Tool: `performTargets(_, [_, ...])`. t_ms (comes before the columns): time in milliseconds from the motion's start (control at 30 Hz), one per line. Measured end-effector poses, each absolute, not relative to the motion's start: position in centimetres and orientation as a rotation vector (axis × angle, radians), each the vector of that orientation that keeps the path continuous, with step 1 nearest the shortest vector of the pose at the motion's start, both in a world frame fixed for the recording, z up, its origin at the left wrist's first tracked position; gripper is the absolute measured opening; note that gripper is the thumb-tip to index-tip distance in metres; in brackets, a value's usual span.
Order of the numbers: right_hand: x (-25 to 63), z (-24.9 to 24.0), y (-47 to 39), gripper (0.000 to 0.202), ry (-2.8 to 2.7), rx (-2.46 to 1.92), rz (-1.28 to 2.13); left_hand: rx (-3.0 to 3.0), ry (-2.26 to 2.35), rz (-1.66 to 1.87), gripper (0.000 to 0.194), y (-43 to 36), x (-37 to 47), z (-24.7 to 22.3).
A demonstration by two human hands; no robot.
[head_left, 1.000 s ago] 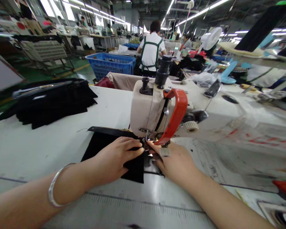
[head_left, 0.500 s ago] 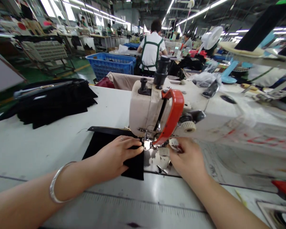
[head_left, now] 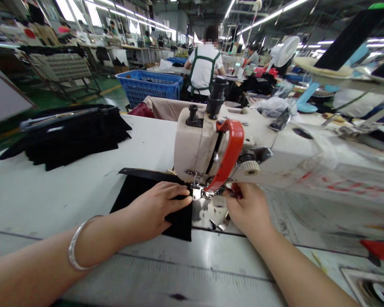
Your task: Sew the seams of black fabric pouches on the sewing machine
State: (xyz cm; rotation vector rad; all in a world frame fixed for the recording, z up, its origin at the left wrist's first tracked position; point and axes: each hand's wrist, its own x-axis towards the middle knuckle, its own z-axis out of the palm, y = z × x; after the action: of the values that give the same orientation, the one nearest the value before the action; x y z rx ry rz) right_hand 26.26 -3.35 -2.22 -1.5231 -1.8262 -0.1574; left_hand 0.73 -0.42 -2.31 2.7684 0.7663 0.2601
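My left hand (head_left: 155,207) lies flat on a black fabric piece (head_left: 131,192), its fingertips close to the presser foot (head_left: 197,193). A dark strip with a zipper (head_left: 147,173) runs along the fabric's far edge, reaching under the sewing machine head (head_left: 192,145). To the right of the needle area, my right hand (head_left: 248,207) is closed round a small dark red tool (head_left: 236,190), mostly hidden by the fingers. A red lever guard (head_left: 232,149) curves down the front of the machine.
A stack of black fabric pieces (head_left: 70,134) lies at the table's far left. Behind the table stand a blue basket (head_left: 150,87) and a person in a white shirt (head_left: 205,70). The machine arm (head_left: 307,157) stretches to the right.
My right hand has shifted slightly, and more of the dark red tool shows beside its fingers. My left hand and the fabric look almost unmoved.
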Motion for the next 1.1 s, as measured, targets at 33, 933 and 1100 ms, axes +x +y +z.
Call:
performTargets(33, [26.4,-2.3,-3.3,0.023,-1.838,-1.520,-0.136,2.768,0.770,0.261,0.080,-0.4,0.7,-2.3])
performTargets(933, [25.0,-2.6,-7.4,0.032,-2.583,-0.965,0.537,3.003,0.600,0.313,0.050,-1.4,1.5,-1.9])
performTargets(1100, [24.6,-2.5,-7.0,0.035,-2.623,-1.037,0.567,3.036,0.632,0.280,0.044,-0.9,1.6,-2.0])
